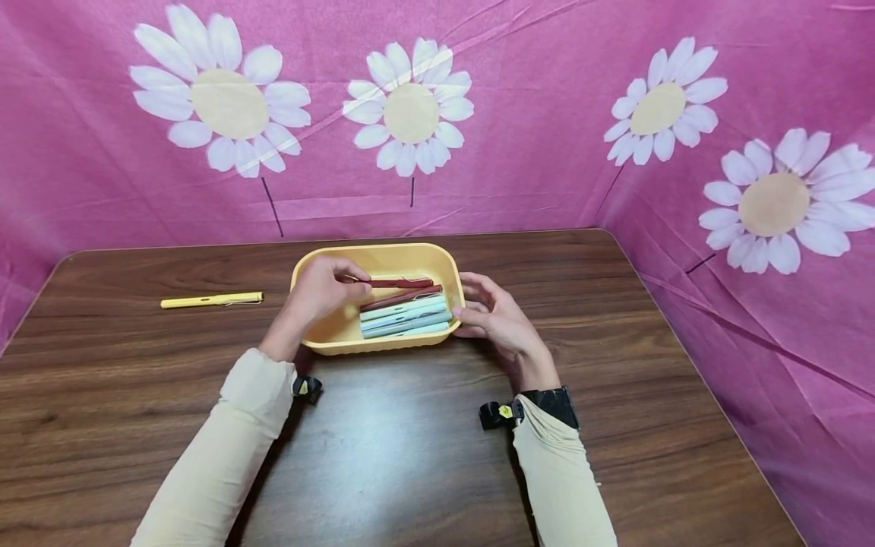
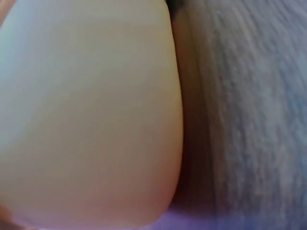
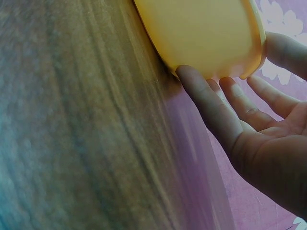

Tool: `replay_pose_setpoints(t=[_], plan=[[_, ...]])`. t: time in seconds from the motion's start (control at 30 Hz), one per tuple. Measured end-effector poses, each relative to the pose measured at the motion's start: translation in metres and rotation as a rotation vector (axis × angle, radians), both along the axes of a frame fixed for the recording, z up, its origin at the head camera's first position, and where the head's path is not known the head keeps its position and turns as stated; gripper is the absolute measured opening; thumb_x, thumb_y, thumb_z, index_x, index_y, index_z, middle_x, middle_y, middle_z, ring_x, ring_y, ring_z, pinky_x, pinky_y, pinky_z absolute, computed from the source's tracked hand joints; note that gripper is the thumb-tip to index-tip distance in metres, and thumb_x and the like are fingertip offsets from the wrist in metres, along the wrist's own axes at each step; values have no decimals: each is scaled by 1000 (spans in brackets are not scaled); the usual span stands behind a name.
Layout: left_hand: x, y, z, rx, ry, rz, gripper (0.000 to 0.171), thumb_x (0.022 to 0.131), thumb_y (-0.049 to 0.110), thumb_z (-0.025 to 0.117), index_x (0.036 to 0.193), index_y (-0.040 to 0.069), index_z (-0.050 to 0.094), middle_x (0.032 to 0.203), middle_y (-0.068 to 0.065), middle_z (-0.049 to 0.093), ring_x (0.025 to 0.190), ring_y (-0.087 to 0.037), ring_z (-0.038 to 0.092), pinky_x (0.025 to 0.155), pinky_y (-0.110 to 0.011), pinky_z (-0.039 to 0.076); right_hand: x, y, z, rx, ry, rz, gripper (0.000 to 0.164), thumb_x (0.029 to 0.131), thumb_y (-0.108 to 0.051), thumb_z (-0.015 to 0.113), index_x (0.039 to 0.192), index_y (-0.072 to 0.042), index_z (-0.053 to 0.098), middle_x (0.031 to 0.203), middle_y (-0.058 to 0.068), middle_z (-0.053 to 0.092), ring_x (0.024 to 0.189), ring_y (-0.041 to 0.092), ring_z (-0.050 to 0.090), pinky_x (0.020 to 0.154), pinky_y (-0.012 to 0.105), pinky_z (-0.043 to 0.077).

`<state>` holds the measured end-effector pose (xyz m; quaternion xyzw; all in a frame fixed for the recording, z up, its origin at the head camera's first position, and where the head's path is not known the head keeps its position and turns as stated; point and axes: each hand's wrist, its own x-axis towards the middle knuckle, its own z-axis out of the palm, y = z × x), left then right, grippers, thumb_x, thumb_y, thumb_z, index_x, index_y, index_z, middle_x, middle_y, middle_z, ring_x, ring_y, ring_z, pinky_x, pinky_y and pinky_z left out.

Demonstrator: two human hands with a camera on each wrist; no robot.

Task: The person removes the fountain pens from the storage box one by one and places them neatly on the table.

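A yellow plastic tray (image 1: 376, 347) stands near the table's far edge. My left hand (image 1: 323, 289) reaches over its left end and pinches a dark red pen (image 1: 410, 283) between thumb and fingertips. Just below it lies a second dark red pen (image 1: 405, 298), beside several light green and blue-grey pens (image 1: 405, 315) in a row. At the tray's right end my right hand (image 1: 502, 315) holds the rim and outer wall, its fingertips (image 3: 230, 88) against the wall. Only the tray's blurred outer wall (image 2: 96, 115) fills the left wrist view, hiding the left fingers.
A yellow pen (image 1: 212, 300) lies on the brown wooden table (image 1: 383, 456), left of the tray. Pink cloth (image 1: 519, 152) printed with white flowers hangs behind the table and along its right side.
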<state>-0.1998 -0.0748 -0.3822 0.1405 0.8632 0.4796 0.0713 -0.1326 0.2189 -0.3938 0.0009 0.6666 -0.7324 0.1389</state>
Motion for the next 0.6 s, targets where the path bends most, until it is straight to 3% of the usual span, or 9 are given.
replay_pose_setpoints(t=[0.37,0.6], plan=[[1,-4,5,-5,15,83,14,89,11,79,101,3,78,102,-13,72,88,-22,58,77,-33,45,0,0,0,2,9,8,66,94,10,61,153,-1,33,149,26,41,124,38,54,85,46,59],[8,-9,14,78,60,105,13,88,7,79,100,1,78,88,-11,72,74,-15,57,63,-23,46,0,-1,0,5,4,6,66,94,9,62,153,-2,34,149,26,41,123,36,55,85,46,59]])
